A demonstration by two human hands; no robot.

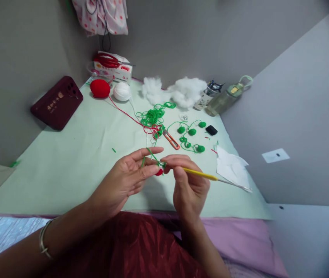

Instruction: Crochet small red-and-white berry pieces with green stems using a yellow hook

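Note:
My left hand (133, 173) pinches a small red and green crochet piece (159, 171) between thumb and fingers. Green yarn (152, 153) runs over its raised index finger. In my right hand (190, 185) is a crochet hook (200, 173) with a yellow handle, held like a pen. The hook's tip meets the crochet piece, though the fingers partly hide it. Just beyond the hands lie orange thread snips (171, 139) and a loose tangle of green yarn (152, 116). Several green crocheted balls (192, 132) joined by yarn rest to the right of the snips.
A red yarn ball (100, 88) and a white yarn ball (121, 92) sit at the back left, near a tissue pack (122, 73) topped by red scissors (106, 60). White stuffing (187, 92), a bottle (225, 99) and a dark red case (57, 103) stand along the walls.

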